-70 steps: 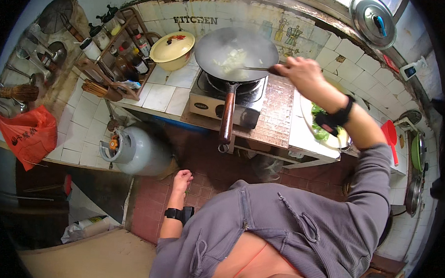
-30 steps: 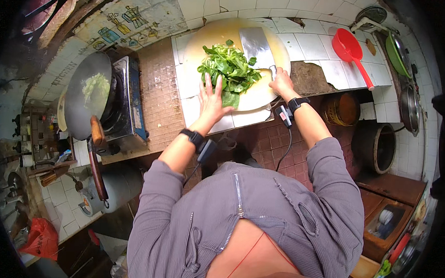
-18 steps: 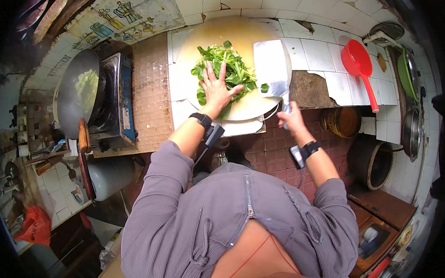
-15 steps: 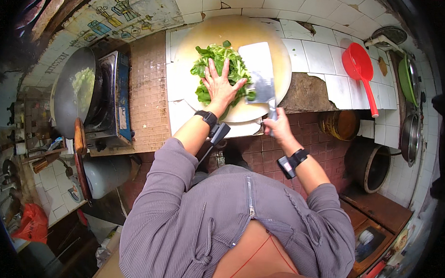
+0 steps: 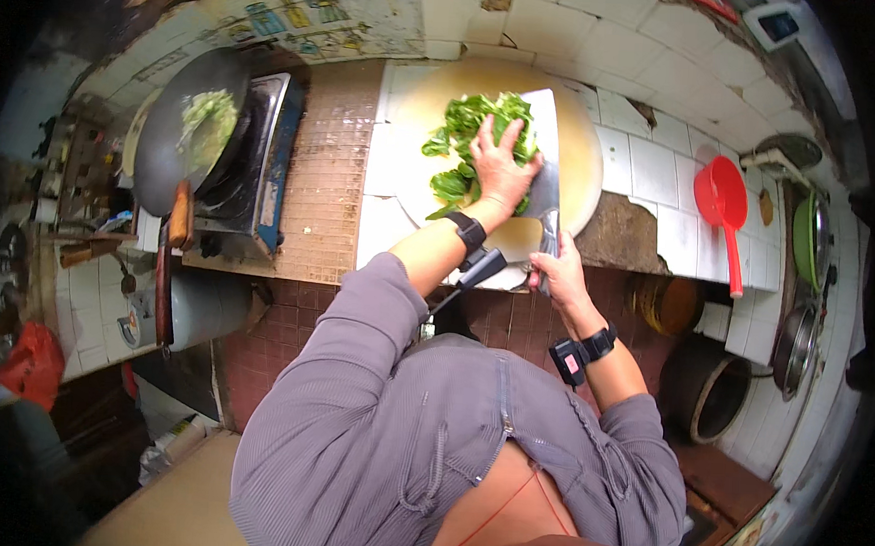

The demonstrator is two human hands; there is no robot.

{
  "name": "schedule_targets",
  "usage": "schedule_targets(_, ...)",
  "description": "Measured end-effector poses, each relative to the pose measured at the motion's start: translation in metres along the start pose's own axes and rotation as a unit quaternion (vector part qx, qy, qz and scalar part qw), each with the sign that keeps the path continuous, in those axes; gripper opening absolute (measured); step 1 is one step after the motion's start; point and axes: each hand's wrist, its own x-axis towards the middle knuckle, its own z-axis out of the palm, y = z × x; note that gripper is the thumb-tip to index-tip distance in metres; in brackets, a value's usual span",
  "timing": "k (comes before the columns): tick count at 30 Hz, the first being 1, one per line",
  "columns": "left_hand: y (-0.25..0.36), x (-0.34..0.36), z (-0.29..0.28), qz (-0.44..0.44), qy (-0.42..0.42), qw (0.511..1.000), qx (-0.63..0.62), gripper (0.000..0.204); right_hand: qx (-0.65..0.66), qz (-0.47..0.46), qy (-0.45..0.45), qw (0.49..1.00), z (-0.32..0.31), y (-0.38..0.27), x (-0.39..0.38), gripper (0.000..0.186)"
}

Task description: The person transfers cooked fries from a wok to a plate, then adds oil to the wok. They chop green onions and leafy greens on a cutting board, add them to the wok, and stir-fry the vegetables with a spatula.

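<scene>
Chopped leafy greens lie in a loose heap on a round, pale cutting board. My left hand presses into the heap from above, its fingers bent over the leaves and gathering them against a broad-bladed cleaver. By its handle, my right hand grips the cleaver at the board's near right edge. The blade points away from me and stands tilted along the right side of the greens. Leaves hide the lower part of the blade.
To the left, a dark wok with pale green food in it sits on a gas stove. A red ladle-shaped scoop lies on the white tiles at right. Below the counter are a grey gas cylinder and a dark pot.
The cleaver has turned from lying nearly flat to a steeper tilt against the greens. My left hand has gone from spread flat to fingers bent around the leaves. The whole view has shifted.
</scene>
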Motion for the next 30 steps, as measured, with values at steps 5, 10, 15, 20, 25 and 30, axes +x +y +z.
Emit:
schedule_targets(5,0.035,0.018,-0.035,0.01,0.018,1.0,0.005,0.059,-0.012,-0.044,-0.037,0.998,0.02,-0.034,-0.018,0.03)
schedule_targets(10,0.062,0.082,-0.135,0.081,0.136,0.987,0.036,0.059,-0.006,-0.096,-0.132,0.987,0.084,-0.096,-0.018,0.03)
schedule_targets(15,0.052,0.153,-0.274,0.149,0.284,0.935,0.151,0.059,-0.008,-0.173,-0.292,0.941,0.196,-0.15,-0.003,0.033)
schedule_targets(20,-0.028,0.189,-0.391,0.12,0.296,0.929,0.187,0.063,-0.042,-0.159,-0.334,0.928,0.318,-0.154,0.021,0.031)
schedule_targets(25,-0.155,0.186,-0.457,-0.178,-0.042,0.973,0.142,0.08,-0.375,-0.222,-0.165,0.885,0.382,-0.126,0.059,0.029)
schedule_targets(30,-0.215,0.19,-0.492,-0.137,-0.219,0.952,0.166,0.084,-0.242,-0.163,-0.187,0.938,0.371,-0.108,0.082,0.024)
